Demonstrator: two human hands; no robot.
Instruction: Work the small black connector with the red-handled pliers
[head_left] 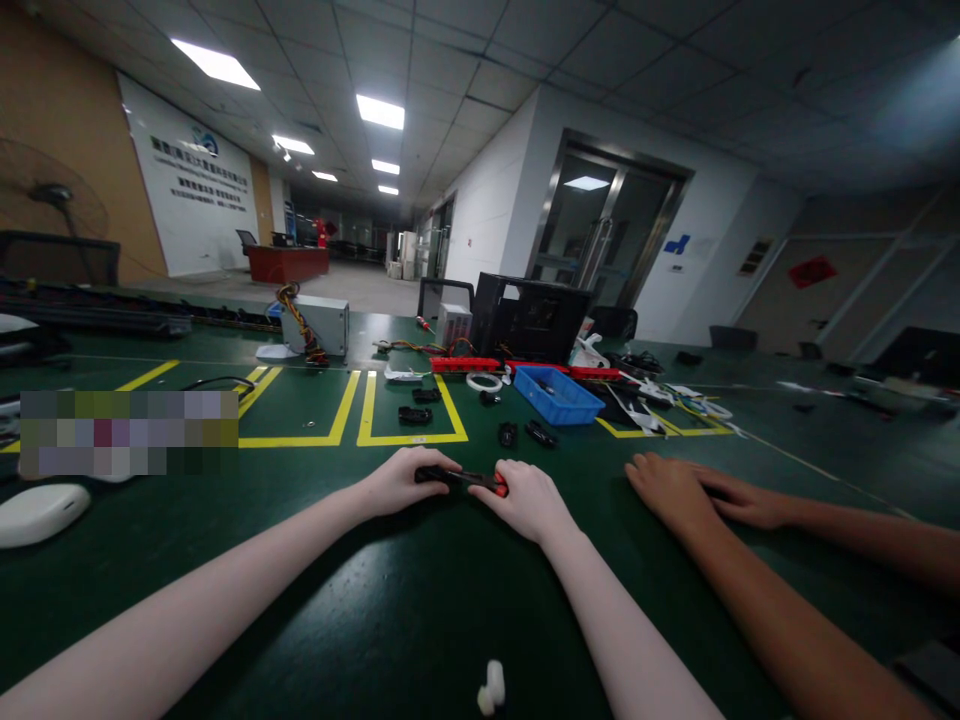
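At the middle of the green table, my left hand is closed around a small black cable bundle, partly hidden by the fingers. Red-handled pliers sit in my right hand, with the fingers wrapped round the handles. Their dark jaws point left and reach the black bundle; whether they grip it I cannot tell. Just beyond my hands lie more black coiled cables, among them one cable and another. Two further black bundles, one bundle nearer, rest inside a yellow-taped rectangle.
A co-worker's hands rest on the table to my right. Beyond stand a blue bin, a black case, red strips and a metal power supply. A white rounded device lies left; a small white object is near me.
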